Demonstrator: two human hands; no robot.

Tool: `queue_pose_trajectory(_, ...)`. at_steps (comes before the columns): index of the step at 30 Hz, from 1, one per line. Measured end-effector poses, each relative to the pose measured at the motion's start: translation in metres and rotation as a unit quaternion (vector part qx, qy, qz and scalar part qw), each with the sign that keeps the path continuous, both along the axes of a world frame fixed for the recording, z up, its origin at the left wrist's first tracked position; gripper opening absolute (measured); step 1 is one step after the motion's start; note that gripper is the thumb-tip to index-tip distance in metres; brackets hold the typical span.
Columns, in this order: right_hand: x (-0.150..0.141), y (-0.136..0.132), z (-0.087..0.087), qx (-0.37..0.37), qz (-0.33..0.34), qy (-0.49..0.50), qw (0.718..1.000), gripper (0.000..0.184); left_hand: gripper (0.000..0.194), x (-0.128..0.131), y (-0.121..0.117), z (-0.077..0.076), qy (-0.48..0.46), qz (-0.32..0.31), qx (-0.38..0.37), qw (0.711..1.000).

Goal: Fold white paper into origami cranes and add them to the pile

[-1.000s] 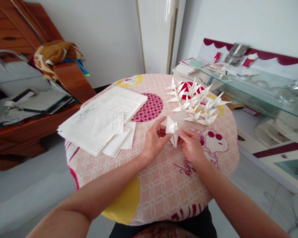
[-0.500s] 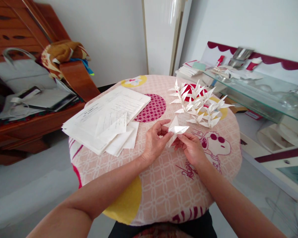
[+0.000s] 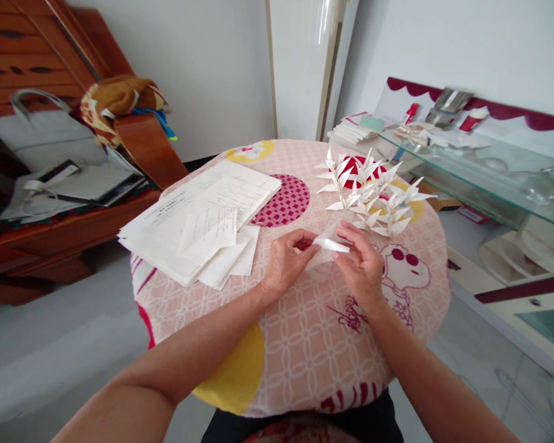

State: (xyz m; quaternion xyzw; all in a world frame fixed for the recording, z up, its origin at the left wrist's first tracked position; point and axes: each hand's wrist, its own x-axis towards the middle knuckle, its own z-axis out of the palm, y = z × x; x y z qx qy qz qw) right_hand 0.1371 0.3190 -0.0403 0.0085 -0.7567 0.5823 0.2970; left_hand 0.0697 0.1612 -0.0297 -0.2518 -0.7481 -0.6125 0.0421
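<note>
Shows at left a stack of printed white paper sheets [image 3: 198,215] on the pink patterned tablecloth [image 3: 305,351]. Pinches with the left hand [image 3: 285,263] a small folded white paper piece [image 3: 332,245], slanting between both hands. Curves the right hand [image 3: 364,267] about its right end, thumb and fingers narrowly parted; cannot tell whether pinching. Seems to leave support mainly to the left. Shows beyond, reaching farther right, clustered white paper cranes [image 3: 391,226].
</note>
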Motion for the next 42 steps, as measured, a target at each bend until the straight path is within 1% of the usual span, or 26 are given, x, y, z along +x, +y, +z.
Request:
queue_pose_trajectory(3,-0.001,0.002,0.002,0.039,-0.011,0.019,0.999,0.028,0.008,0.001,0.001,-0.001,0.005,-0.025,-0.009,1.0)
queue_pose_trajectory(7,0.001,0.005,0.008,0.133,-0.028,0.035,0.99,0.017,0.01,0.002,0.001,0.0,-0.017,-0.081,-0.01,0.997)
queue_pose_trajectory(10,0.003,0.006,0.012,0.171,-0.015,0.042,0.984,0.015,0.013,0.001,-0.001,0.002,-0.028,-0.109,-0.012,0.994)
queue_pose_trajectory(15,0.003,0.008,0.008,0.172,-0.022,0.079,0.982,0.016,0.014,0.001,-0.004,0.007,-0.018,-0.142,-0.014,0.99)
queue_pose_trajectory(19,0.003,0.007,0.006,0.17,-0.018,0.095,0.981,0.018,0.013,0.002,-0.005,0.009,-0.021,-0.149,-0.013,0.989)
queue_pose_trajectory(27,0.004,0.002,0.005,0.136,-0.015,0.093,0.986,0.017,0.013,0.004,-0.005,0.011,-0.029,-0.148,-0.027,0.988)
queue_pose_trajectory(31,0.005,0.001,0.004,0.12,-0.019,0.076,0.99,0.02,0.019,0.002,-0.005,0.008,-0.075,-0.164,-0.019,0.983)
queue_pose_trajectory(34,0.005,0.0,0.005,0.109,-0.009,0.068,0.992,0.02,0.021,0.001,-0.004,0.006,-0.099,-0.177,-0.014,0.979)
queue_pose_trajectory(37,0.006,-0.001,0.006,0.101,-0.005,0.068,0.993,0.018,0.02,0.001,-0.003,0.006,-0.094,-0.176,-0.018,0.98)
queue_pose_trajectory(42,0.007,-0.002,0.004,0.102,-0.017,0.065,0.993,0.019,0.018,0.002,-0.004,0.006,-0.071,-0.169,-0.029,0.983)
